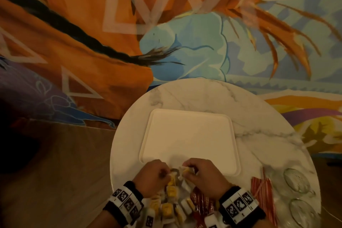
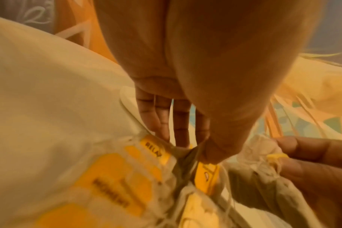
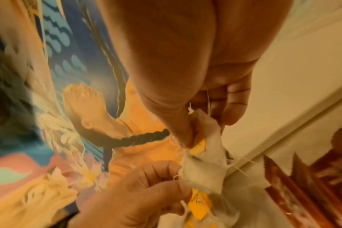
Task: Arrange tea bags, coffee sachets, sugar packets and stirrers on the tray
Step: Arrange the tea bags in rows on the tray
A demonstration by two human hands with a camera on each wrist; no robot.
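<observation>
A white square tray (image 1: 188,135) lies bare on the round marble table (image 1: 259,135). At its near edge both hands work on a tangle of tea bags (image 1: 171,194) with yellow tags. My left hand (image 1: 157,174) pinches a tea bag (image 2: 184,155) by its top, thumb against fingers. My right hand (image 1: 196,170) pinches another tea bag (image 3: 203,155) together with its yellow tag, and it hangs above the pile. Strings trail between the bags. Red-brown coffee sachets (image 1: 201,203) lie under my right wrist. Red striped stirrers (image 1: 262,189) lie to the right.
Two clear glasses (image 1: 296,179) lie at the table's right edge, near the stirrers. A bright printed cloth (image 1: 92,42) in orange and blue hangs behind the table. Brown floor (image 1: 55,172) shows to the left.
</observation>
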